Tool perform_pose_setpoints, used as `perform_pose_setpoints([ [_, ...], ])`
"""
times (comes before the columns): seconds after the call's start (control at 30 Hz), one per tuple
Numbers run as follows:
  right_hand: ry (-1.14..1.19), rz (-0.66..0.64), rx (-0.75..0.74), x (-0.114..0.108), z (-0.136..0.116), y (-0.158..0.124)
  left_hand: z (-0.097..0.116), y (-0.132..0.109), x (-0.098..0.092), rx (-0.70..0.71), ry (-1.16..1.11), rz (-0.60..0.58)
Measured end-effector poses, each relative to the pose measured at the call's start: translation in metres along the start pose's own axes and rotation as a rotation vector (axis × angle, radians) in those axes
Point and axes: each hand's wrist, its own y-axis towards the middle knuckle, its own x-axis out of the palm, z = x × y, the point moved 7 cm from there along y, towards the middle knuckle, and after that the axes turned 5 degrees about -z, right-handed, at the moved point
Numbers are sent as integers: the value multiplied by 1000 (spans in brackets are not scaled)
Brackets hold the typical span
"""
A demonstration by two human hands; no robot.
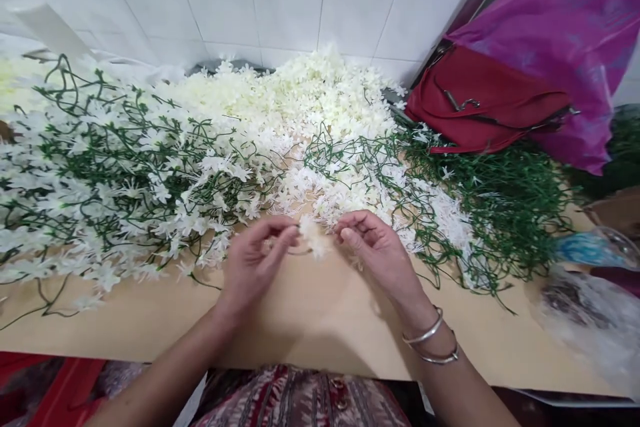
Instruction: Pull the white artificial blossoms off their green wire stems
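Observation:
My left hand [257, 255] pinches a thin green stem that carries a small white artificial flower [313, 240], just above the tan table [310, 320]. My right hand [373, 243] is beside the flower on the right, fingers curled in a pinch near its petals; whether it touches them I cannot tell. Two silver bangles [433, 343] sit on my right wrist. Behind both hands lies a heap of loose white flowers [310, 100].
Assembled green stems with white flowers [110, 167] spread over the left. Bare green stems [505, 207] pile on the right. A red bag [480, 107] and purple plastic [575, 33] lean against the tiled wall. Clear plastic bags [590, 313] lie at the right edge.

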Motion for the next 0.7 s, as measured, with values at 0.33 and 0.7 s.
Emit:
perform_pose_setpoints([
  [0.33,-452,54,-132,-26,-41,-17,85,-15,-60,665,822,608],
  [0.7,-941,25,-67,-28,-19,-81,-11,26,67,360,615,-284],
])
